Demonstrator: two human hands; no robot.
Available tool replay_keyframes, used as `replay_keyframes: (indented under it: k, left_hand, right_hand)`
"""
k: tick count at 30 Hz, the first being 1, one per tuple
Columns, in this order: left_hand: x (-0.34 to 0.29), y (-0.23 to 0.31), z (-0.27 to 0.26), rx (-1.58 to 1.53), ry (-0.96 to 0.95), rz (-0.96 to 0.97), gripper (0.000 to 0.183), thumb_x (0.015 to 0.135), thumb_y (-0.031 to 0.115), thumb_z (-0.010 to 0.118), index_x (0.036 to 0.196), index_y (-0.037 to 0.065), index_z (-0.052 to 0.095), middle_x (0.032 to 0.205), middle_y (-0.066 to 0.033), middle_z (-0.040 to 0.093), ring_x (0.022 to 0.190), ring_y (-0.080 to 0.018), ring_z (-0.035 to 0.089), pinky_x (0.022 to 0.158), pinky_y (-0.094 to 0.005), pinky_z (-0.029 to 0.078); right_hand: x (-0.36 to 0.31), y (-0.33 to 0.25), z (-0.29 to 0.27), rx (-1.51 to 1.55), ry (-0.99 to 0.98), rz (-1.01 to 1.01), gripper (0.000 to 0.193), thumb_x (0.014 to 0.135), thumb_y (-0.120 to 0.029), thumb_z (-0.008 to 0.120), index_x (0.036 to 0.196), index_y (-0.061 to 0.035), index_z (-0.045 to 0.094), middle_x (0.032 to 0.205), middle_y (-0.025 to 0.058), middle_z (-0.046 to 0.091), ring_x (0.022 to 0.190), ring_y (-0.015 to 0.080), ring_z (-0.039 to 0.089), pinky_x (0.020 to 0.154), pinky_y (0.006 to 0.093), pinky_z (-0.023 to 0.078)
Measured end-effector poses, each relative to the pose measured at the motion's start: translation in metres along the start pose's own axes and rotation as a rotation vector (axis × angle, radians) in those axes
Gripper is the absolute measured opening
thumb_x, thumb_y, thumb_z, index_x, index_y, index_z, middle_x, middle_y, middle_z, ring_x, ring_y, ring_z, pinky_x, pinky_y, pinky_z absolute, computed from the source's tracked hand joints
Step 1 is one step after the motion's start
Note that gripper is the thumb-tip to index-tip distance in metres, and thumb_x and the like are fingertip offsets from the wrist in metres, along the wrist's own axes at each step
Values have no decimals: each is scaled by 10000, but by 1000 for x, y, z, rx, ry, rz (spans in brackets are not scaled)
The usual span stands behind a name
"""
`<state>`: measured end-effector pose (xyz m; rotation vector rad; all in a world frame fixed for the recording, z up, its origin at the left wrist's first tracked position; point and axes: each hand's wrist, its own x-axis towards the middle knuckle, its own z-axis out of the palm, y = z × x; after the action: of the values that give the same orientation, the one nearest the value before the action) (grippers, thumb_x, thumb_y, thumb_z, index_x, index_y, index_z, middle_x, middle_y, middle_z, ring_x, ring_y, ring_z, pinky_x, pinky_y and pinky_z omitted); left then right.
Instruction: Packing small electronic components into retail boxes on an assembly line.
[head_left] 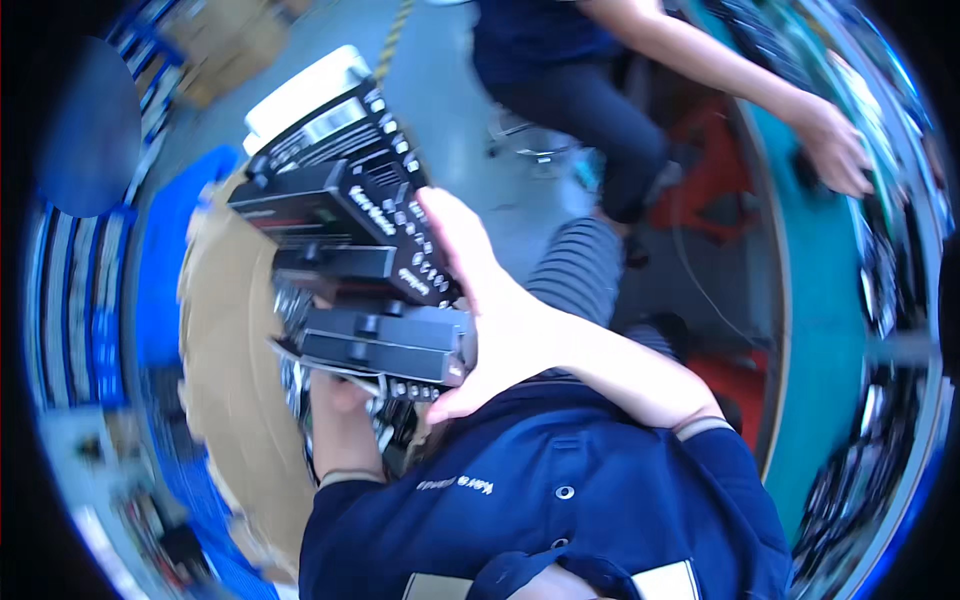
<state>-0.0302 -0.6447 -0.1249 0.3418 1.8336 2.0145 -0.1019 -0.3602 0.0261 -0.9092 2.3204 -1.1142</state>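
Several black cardboard packages point(375, 265) with white lettering are bunched into a stack in front of me, their ends fanned toward the far left. My right hand point(495, 310) is closed around the stack's right side, fingers along the far edge and thumb at the near end. Below the near end, my left hand point(345, 392) grips the stack from underneath; most of its fingers are hidden. A white piece point(305, 95) sticks out at the far end, too blurred to name.
Under the stack, at my left, stands a large open carton point(230, 370) with many dark and shiny packages inside. Blue sheeting or a bin point(175, 270) lies beyond it. A co-worker point(570, 80) sits far right, one hand point(835, 145) over a green bench point(815, 400) lined with dark items.
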Motion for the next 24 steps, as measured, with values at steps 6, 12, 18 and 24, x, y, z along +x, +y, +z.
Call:
replay_keyframes:
  k: [6, 12, 18, 24]
  left_hand:
    - [109, 21, 60, 10, -746, 390, 1238, 606, 204, 846, 1553, 32, 68, 1500, -215, 381, 1350, -324, 453, 1099, -437, 396]
    - [202, 78, 208, -82, -1162, 787, 1316, 588, 218, 862, 1565, 41, -2, 1527, -229, 339, 1373, -336, 428, 1114, -444, 379]
    - [214, 149, 437, 146, -1219, 1017, 1481, 585, 193, 862, 1528, 143, -279, 1605, -260, 151, 1455, -360, 306, 1170, -453, 295]
    - [233, 95, 514, 89, -1367, 588, 1611, 518, 274, 973, 1528, 183, -278, 1645, -179, -4, 1521, -348, 91, 1199, -535, 198]
  right_hand:
    - [-102, 55, -2, 47, 661, -424, 1440, 531, -495, 872, 1547, 25, -7, 1538, 373, 39, 1445, 528, 117, 1178, 541, 186]
    - [-275, 26, -16, -317, 965, -198, 1412, 493, -401, 884, 1554, 13, 49, 1557, 304, 100, 1455, 471, 179, 1185, 502, 197]
    - [-410, 3, -3, -435, 1225, 215, 1549, 455, -462, 957, 1570, -18, -22, 1615, 264, 20, 1510, 400, 50, 1207, 480, 138]
    - [-469, 42, 9, -236, 1314, 422, 1659, 439, -469, 986, 1553, -82, -180, 1626, 263, -41, 1523, 357, 35, 1220, 452, 140]
